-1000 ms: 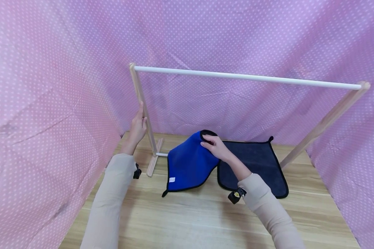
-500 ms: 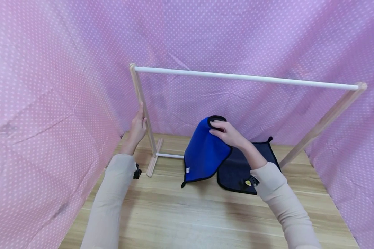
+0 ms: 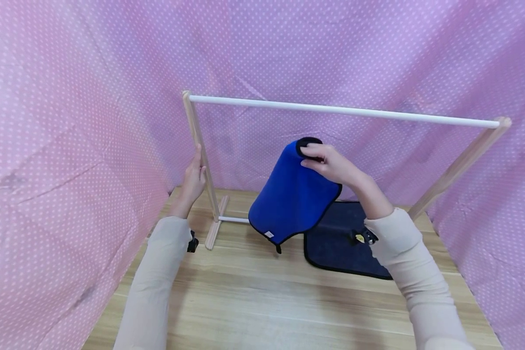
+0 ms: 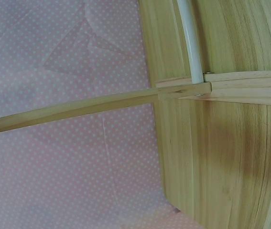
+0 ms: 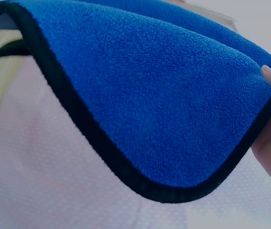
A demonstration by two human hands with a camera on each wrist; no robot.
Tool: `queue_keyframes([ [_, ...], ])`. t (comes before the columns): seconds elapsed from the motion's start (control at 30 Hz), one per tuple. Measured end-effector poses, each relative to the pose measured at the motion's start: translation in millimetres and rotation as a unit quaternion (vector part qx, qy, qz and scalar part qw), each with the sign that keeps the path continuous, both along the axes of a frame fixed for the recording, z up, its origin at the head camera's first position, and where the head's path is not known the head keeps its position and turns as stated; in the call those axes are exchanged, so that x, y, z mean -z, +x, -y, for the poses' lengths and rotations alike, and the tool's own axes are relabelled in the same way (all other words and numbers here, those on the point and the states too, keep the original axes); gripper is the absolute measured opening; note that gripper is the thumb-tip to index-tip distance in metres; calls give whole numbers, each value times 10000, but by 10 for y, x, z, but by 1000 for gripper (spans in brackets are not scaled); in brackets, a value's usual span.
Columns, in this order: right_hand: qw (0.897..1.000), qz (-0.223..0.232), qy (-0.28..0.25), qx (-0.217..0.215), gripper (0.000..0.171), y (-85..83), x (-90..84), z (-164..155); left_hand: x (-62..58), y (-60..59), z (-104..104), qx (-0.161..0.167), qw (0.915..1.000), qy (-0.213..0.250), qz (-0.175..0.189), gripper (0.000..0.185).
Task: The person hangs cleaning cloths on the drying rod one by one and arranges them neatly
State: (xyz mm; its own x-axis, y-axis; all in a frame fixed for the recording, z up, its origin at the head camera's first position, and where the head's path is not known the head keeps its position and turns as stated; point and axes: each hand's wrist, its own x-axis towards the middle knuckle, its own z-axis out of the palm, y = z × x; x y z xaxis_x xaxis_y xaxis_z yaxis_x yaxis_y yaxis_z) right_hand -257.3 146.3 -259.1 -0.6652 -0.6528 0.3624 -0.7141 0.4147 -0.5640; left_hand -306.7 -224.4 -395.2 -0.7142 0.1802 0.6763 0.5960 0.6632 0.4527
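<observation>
Wooden table (image 3: 253, 301) at 6 o'clock, drying rack (image 3: 341, 111) spanning 10 to 2. Blue cloth (image 3: 290, 197) hangs mid-air at centre, under the rail, pinched at its top corner by right hand (image 3: 330, 165). Dark cloth (image 3: 339, 243) flat at 5 o'clock. Left hand (image 3: 194, 177) grips the rack's left post at 9 o'clock. Hands apart.

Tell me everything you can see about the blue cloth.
The blue cloth is a bright blue fleecy square with black edging, a small white tag near its lowest corner and a black loop below it. The right hand pinches its top corner, so it hangs clear of the table, below the white rail, partly in front of the dark cloth.
</observation>
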Motion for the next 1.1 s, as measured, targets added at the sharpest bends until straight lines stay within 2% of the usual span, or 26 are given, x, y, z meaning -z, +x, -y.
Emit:
queue_keyframes([
  [0.27,9966,-764,-301,-19,38,-51,-327,59,19,-12,0,-26,10000,4,57,65],
  [0.37,9922,-1130,-496,-172,29,-104,-449,98,19,-13,-9,9,9999,-16,115,61],
  [0.47,9868,-1440,-671,-315,9,-159,-564,136,12,-16,-18,37,9999,-33,150,60],
  [0.5,9850,-1542,-702,-312,8,-179,-598,147,11,-17,-20,31,9999,-28,153,59],
  [0.63,9804,-1786,-834,-59,24,-247,-718,158,11,-22,-29,-35,9998,-40,167,61],
  [0.73,9816,-1649,-933,246,32,-298,-797,152,16,-28,-42,-77,9999,-22,137,62],
  [0.87,9855,-1026,-1161,698,35,-380,-888,129,19,-30,-65,-108,9998,47,163,62],
  [1.03,9817,-240,-1674,878,11,-483,-946,60,11,-30,-86,-130,9993,31,362,60],
  [1.1,9797,-23,-1774,932,26,-511,-951,28,6,-31,-89,-121,9991,4,406,59],
])
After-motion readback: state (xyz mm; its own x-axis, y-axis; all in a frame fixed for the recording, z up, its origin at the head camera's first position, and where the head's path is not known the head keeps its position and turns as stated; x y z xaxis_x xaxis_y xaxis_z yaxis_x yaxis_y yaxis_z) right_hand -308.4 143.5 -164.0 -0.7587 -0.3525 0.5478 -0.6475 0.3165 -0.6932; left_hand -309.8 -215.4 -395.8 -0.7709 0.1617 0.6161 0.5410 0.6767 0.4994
